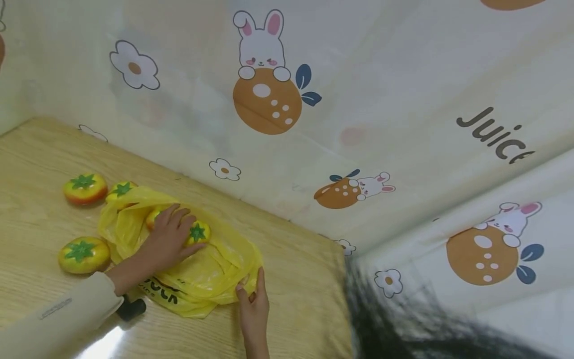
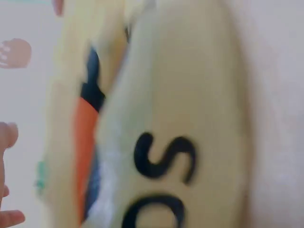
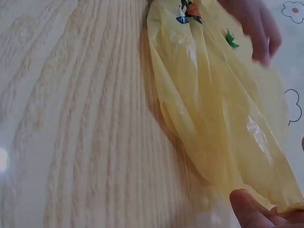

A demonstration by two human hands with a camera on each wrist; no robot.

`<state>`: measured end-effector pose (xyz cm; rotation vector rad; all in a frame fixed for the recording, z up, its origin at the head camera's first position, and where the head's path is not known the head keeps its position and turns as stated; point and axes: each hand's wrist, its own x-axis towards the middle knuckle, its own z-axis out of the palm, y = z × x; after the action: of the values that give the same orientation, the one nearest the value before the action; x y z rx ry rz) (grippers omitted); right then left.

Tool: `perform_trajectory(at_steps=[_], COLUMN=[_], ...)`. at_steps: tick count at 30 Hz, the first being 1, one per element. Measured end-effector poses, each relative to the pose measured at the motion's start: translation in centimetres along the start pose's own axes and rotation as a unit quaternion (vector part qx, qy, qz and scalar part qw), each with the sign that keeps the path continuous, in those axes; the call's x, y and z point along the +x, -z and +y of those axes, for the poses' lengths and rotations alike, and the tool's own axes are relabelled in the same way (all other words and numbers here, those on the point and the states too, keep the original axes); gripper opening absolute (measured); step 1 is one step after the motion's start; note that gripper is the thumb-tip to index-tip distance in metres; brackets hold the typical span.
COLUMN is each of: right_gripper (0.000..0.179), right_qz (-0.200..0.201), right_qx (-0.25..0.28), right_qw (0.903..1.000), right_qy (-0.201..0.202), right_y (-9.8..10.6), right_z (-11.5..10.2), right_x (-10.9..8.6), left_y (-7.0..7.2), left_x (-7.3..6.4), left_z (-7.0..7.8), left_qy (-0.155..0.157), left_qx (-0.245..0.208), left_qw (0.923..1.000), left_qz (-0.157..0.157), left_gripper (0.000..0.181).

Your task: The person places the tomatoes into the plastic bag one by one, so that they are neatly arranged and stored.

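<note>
A crumpled yellow plastic bag [image 1: 224,264] with dark printing lies on the wooden table, its mouth facing up. My left hand [image 1: 172,237] reaches over it, fingers spread and slightly bent, beside a yellow toy fruit with green star-shaped leaves [image 1: 198,232]. No grip on that fruit shows. Another orange-yellow toy fruit [image 1: 151,219] is partly hidden by the hand. At the bag's near right edge, my right hand [image 1: 254,311] pinches the plastic between thumb and fingers; the right wrist view shows the stretched bag [image 3: 213,109]. The left wrist view is blurred, with lettered bag plastic [image 2: 190,95] filling its middle.
Two matching toy fruits, one red-bottomed [image 1: 85,188] and one yellow [image 1: 84,255], sit left of the bag. A third fruit [image 1: 121,189] touches its far left edge. A rabbit-print cloth [image 1: 188,114] rises behind the table [image 1: 296,294]. Dark hair blurs the lower right.
</note>
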<state>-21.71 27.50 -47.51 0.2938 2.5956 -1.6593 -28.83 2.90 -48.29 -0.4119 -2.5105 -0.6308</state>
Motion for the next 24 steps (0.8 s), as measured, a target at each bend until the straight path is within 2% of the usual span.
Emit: perform_trajectory(at_steps=[4, 8, 11, 12, 13, 17, 19, 24], right_gripper=[0.075, 0.074, 0.075, 0.075, 0.075, 0.075, 0.075, 0.075], right_qz=[0.006, 0.018, 0.022, 0.022, 0.023, 0.037, 0.039, 0.036], right_qx=[-0.008, -0.017, -0.012, -0.01, -0.011, -0.024, -0.026, -0.036], right_qw=[0.9997, 0.9997, 0.9996, 0.9996, 0.9996, 0.999, 0.9989, 0.9987], right_qy=[0.02, 0.005, -0.01, -0.012, -0.011, -0.003, 0.0, 0.004], right_y=[-0.1, -0.1, -0.2, -0.2, -0.2, -0.3, -0.4, -0.5], right_z=[-0.4, -0.6, -0.7, -0.7, -0.7, -0.6, -0.7, -0.9], right_x=[0.3, 0.4, 0.5, 0.5, 0.6, 0.7, 0.7, 0.2], left_y=[3.4, 6.2, 7.9, 8.4, 8.9, 9.8, 9.9, 9.4], left_x=[-2.1, -4.5, -6.2, -6.7, -7.2, -8.8, -9.4, -11.2], left_z=[-0.2, -1.4, -2.5, -2.9, -3.2, -4.3, -4.9, -5.9], left_qy=[-0.002, 0.002, 0.023, 0.035, 0.051, 0.108, 0.123, 0.151], left_qx=[-0.02, -0.039, -0.029, -0.022, -0.016, 0.005, 0.008, -0.04], left_qw=[0.9989, 0.9962, 0.9946, 0.9939, 0.993, 0.989, 0.9881, 0.986], left_qz=[0.042, 0.077, 0.097, 0.102, 0.106, 0.101, 0.093, 0.057], left_gripper=[0.05, 0.046, 0.056, 0.061, 0.059, 0.049, 0.052, 0.049])
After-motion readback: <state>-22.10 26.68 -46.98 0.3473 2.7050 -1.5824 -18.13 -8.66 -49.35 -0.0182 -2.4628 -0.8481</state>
